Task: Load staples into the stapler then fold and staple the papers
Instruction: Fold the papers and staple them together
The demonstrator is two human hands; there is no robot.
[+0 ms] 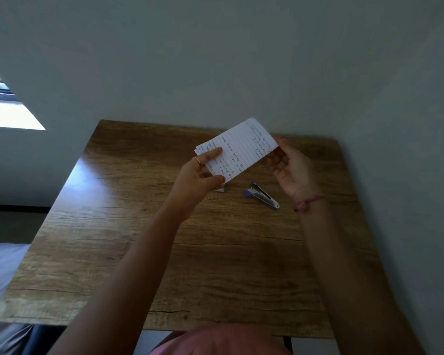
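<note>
white lined paper [237,149] with blue handwriting, silver stapler [263,196] with blue-purple end, brown wood-grain table [139,226], gold ring [197,160], orange-painted thumbnail, pink-purple thread bracelet [308,202], pale grey wall [215,60], pink clothing [223,340] at bottom edge

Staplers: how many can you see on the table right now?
1. The stapler lies on the wooden table, below the folded paper held between the left hand and right hand. Another could be hidden behind the left hand.
</note>
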